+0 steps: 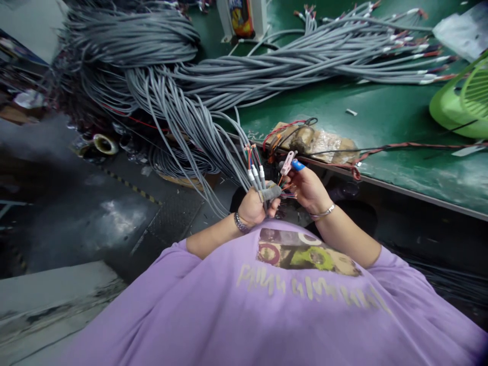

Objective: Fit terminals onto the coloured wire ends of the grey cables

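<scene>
Near my body, my left hand (252, 207) is closed round the ends of several grey cables (256, 178). White bands ring these cables, and thin red, black and green wires stick out above them. A grey wrap (270, 193) covers a digit of this hand. Just to the right, my right hand (309, 190) is closed on a small pink tool (287, 162), whose exact kind I cannot make out. One of its digits wears a blue cover (298, 164). Thin coloured wires (288, 194) show between the two hands, and my right fingers partly hide them.
A long bundle of grey cables (274, 71) lies across the green table (404, 122) and hangs over its edge. At that edge sits a taped block (324, 142) with red and black leads. A green fan (465, 101) and clear plastic bag (463, 33) are at right.
</scene>
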Available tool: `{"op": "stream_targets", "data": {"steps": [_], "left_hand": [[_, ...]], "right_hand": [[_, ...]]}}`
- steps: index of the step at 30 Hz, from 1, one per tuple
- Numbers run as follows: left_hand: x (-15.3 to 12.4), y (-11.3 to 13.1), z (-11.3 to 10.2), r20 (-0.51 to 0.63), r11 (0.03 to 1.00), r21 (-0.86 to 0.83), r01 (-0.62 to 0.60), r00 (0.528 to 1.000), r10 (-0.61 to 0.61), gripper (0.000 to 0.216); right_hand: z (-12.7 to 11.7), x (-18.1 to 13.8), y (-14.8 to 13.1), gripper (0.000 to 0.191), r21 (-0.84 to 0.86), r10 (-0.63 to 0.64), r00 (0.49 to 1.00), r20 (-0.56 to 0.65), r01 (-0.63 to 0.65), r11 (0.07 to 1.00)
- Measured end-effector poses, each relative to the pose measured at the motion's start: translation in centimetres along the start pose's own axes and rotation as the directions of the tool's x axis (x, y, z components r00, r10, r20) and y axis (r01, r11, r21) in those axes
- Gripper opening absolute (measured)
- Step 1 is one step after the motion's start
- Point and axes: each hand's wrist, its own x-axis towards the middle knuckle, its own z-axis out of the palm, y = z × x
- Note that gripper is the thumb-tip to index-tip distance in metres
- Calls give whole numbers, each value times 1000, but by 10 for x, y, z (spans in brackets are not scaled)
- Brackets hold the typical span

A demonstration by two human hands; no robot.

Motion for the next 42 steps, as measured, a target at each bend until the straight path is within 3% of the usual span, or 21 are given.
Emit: {"op": "stream_targets", "data": {"steps": [3, 7, 9, 11, 14, 26, 34, 38, 42], "left_hand": [[4, 2, 2, -18, 999, -43, -21, 1000, 20, 43], [9, 5, 5, -12, 998, -67, -1, 1000, 0, 44], [11, 6, 7, -22, 998, -68, 13, 1000, -15, 44], [12, 7, 8, -43, 997, -69, 25, 999, -28, 44], [14, 7, 9, -49, 997, -60, 38, 998, -41, 44], [15, 3, 8, -63, 999, -1, 40, 997, -40, 47], [4, -1, 3, -29, 1000, -25, -5, 1000, 4, 44], [-3, -1, 8, -122, 998, -26, -58, 991, 54, 43], [-3, 1, 15, -201, 996, -14, -86, 976, 81, 40]], "right_hand": [[-1, 1, 4, 46, -128, -111, 992, -66, 102, 987], [0, 6, 8, 51, -278, -353, 916, -189, 295, 914], [1, 9, 8, 55, -225, -289, 940, -180, 247, 943], [3, 11, 8, 59, -126, -134, 983, -128, 118, 985], [7, 14, 6, 62, -13, -1, 997, -75, 0, 1000], [11, 15, 7, 56, 77, -41, 996, -79, 47, 996], [6, 6, -1, 61, 65, 50, 999, -7, -50, 997], [6, 2, -6, 52, 28, 49, 999, 10, -49, 998], [6, 3, -5, 39, -25, -64, 997, -37, 63, 998]]}}
